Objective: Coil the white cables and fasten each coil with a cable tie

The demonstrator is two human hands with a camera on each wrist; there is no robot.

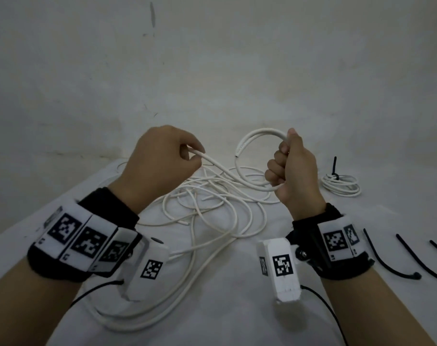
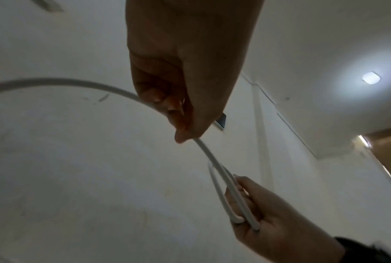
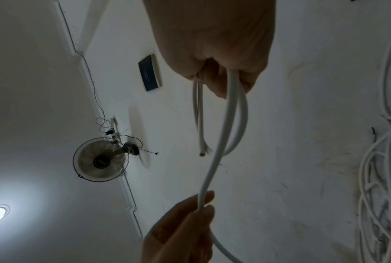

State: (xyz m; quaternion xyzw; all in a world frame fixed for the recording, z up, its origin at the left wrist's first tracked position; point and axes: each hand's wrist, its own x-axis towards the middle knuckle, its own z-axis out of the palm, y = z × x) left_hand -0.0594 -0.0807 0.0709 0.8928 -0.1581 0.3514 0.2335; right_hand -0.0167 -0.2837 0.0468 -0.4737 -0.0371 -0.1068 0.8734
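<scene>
Fingers [image 1: 274, 168] of the right hand [image 1: 293, 173] curl round a white cable [image 1: 227, 171] loop; the left hand [image 1: 160, 158] pinches that cable nearby.

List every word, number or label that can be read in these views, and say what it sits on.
No text can be read.
Wrist bands: square black-and-white code markers only, no letters legible.
Dark wall panel: a faint line of print, too small to read.
Fan: mark on the hub, blurred.
White cable: faint print, unreadable.
</scene>
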